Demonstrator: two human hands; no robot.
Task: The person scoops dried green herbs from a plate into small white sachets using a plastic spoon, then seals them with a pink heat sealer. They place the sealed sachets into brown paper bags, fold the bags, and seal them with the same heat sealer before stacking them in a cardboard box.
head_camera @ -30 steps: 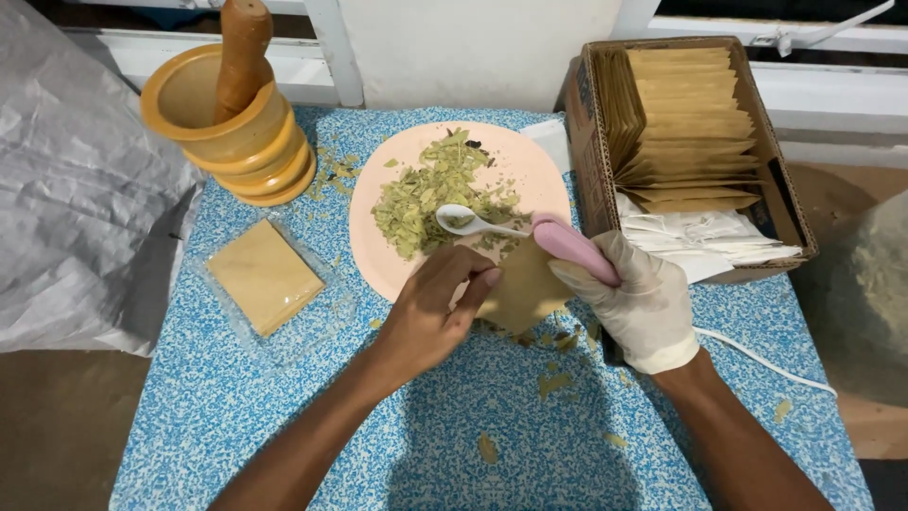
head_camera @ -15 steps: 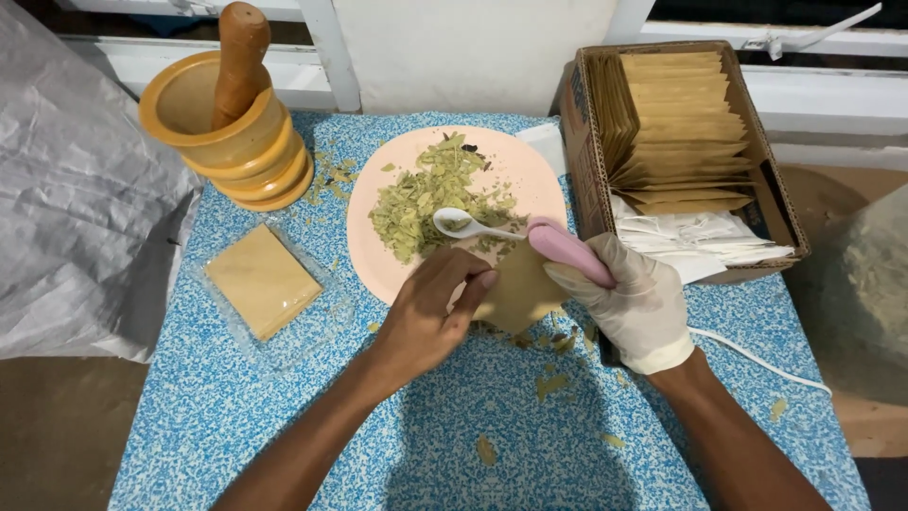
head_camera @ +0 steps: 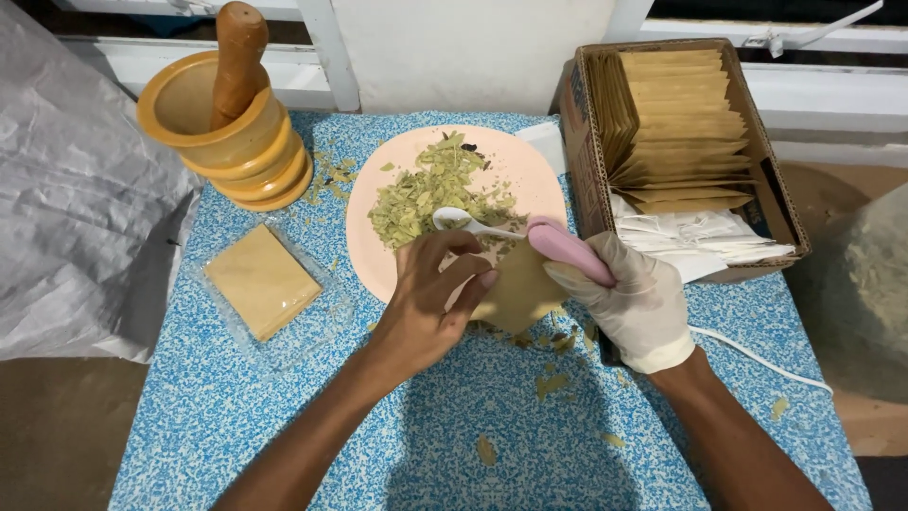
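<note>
My bare left hand (head_camera: 430, 298) pinches a small tan paper pouch (head_camera: 518, 289) at the near edge of a pink plate (head_camera: 374, 232). My right hand (head_camera: 636, 298), in a white glove, grips the pink handle of a spoon (head_camera: 530, 232) whose white bowl rests against a heap of dried green leaf flakes (head_camera: 426, 194) on the plate. The spoon lies just above the pouch's mouth, between both hands.
A yellow wooden mortar with a brown pestle (head_camera: 227, 118) stands at the back left. A clear-wrapped tan packet (head_camera: 263, 281) lies at the left. A cardboard box (head_camera: 582, 142) of tan and white pouches sits at the right. Flakes litter the blue speckled tabletop (head_camera: 426, 435). A white cord (head_camera: 757, 355) trails right.
Barely anything has moved. Both hands stay at the pouch, and the spoon's bowl stays at the edge of the leaf heap.
</note>
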